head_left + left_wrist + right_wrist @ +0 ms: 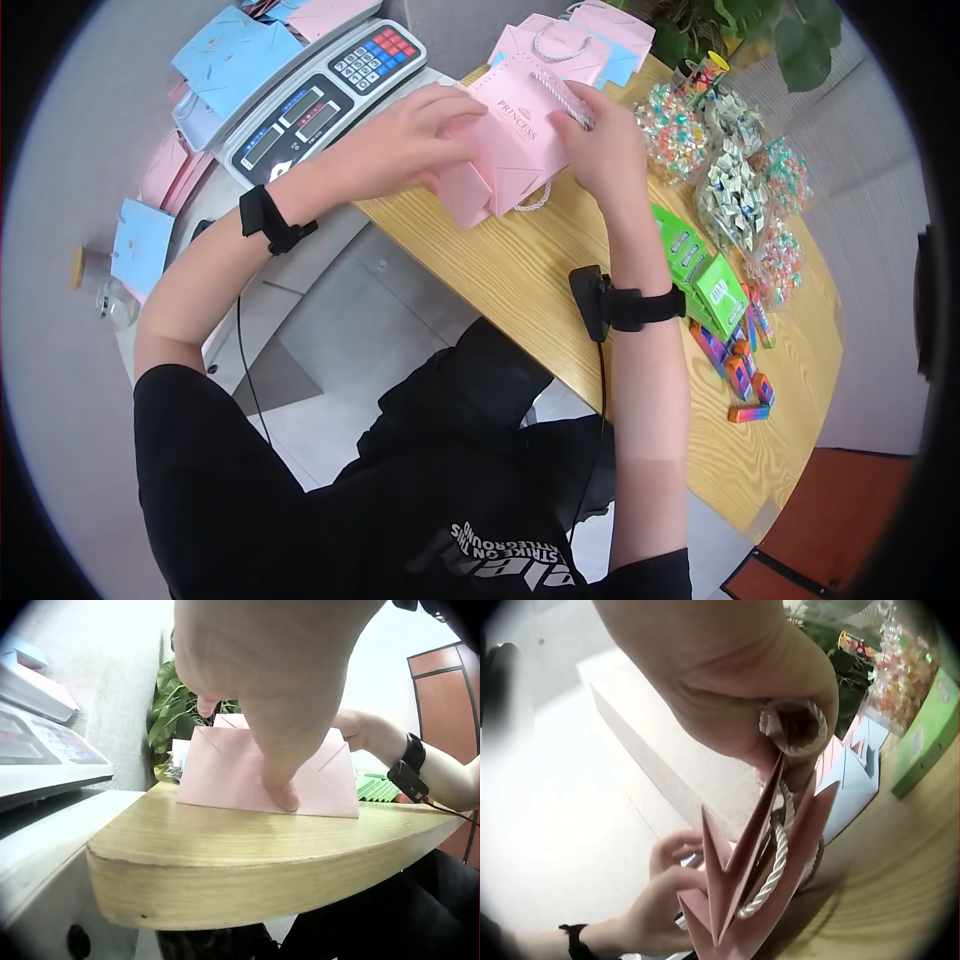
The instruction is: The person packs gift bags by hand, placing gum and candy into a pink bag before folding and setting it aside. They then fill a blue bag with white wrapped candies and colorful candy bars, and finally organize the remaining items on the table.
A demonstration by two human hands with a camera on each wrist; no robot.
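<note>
A pink paper bag (520,130) with "PRINCESS" printed on it and white rope handles is held over the wooden table's far left part. The left hand (425,135) holds the bag's left side and bottom, its thumb against the pink bottom panel (225,776) in the left wrist view. At the bag's top edge, the right hand (605,145) pinches the rim beside a rope handle (562,98). In the right wrist view the bag's mouth (761,862) is partly spread, its side folded inward, with a twisted handle (772,874) hanging inside.
Behind the bag lie more pink and blue bags (600,40). Bagged candies (735,190), green boxes (700,275) and small colourful packs (740,370) sit on the right. A scale (330,100) stands left, with blue bags (235,60) beyond; a plant (800,50) is at the back.
</note>
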